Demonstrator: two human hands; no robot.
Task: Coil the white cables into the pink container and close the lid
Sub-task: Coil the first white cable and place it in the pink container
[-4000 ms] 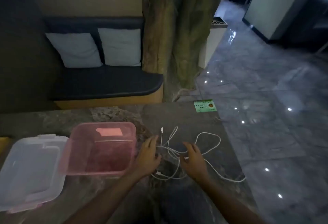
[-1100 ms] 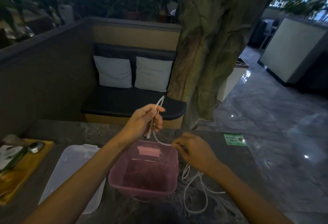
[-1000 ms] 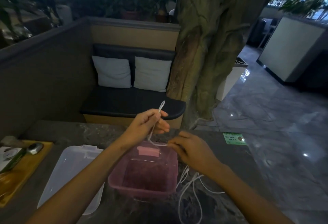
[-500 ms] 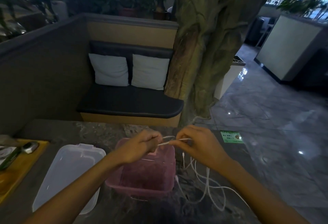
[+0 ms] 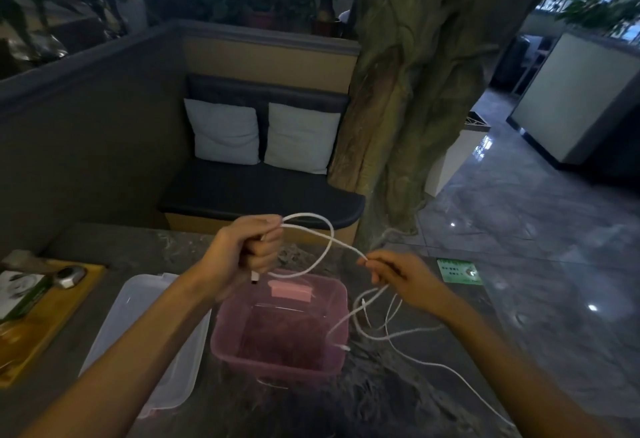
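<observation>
While my left hand [image 5: 247, 250] is closed in a fist round one white cable [image 5: 313, 266], a thin, limp cord, a loop of it arcs out from my knuckles and sags back toward the pink container [image 5: 280, 330] just below, its plug end poking out under my little finger. My right hand [image 5: 398, 276] pinches the same cord between thumb and fingertips, fingers curled, held level with the left and a little apart from it. From that pinch the cord drops to the other white cables [image 5: 391, 328] (a loose tangle) lying beneath my right wrist on the dark stone table [image 5: 363, 410]. The container sits open between my forearms; its clear lid [image 5: 145, 326] lies flat under my left forearm.
</observation>
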